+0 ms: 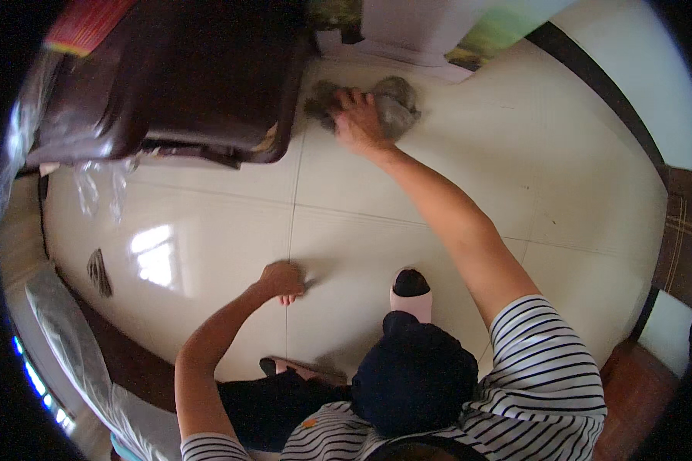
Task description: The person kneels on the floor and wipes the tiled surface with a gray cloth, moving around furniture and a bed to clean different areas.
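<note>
My right hand (357,121) reaches far forward over the tiled floor (346,178), gripping or pressing a bunched grey cloth (401,109) whose folds stick out on both sides of the fingers. Hand and cloth are somewhat blurred. Nearer to me and to the left, my left hand (284,280) is low over the floor, or on it, with its fingers curled under. A small blurred spot shows beside it; whether that hand holds anything cannot be told.
Brown leather-like furniture (207,86) stands at the upper left, with clear plastic (101,187) hanging below. Large printed panels (415,34) are beyond the cloth. A dark striped item (99,272) lies on the floor at left. My shod foot (411,294) is between my arms.
</note>
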Available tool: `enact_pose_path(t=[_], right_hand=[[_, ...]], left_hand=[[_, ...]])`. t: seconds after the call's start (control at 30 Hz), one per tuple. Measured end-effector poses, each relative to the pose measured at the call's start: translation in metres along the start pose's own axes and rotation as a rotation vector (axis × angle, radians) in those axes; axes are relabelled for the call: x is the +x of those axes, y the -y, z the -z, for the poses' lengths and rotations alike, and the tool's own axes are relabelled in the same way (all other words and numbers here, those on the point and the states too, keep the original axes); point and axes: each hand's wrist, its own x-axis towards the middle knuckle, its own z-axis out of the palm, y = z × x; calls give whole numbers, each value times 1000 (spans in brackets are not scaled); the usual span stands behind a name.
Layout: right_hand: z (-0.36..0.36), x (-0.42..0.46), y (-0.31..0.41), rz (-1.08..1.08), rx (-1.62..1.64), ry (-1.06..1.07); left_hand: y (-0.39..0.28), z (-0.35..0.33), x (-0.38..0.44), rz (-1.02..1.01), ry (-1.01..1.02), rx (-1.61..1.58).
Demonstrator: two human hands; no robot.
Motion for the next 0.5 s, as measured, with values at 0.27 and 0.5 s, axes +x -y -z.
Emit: enact_pose_path(t=[0.27, 0.5], right_hand=[[-5, -162, 130, 627, 298, 244], [37, -265, 139, 796, 873, 513]], left_hand=[[46, -62, -11, -280, -399, 312], [120, -135, -70, -68, -180, 286]])
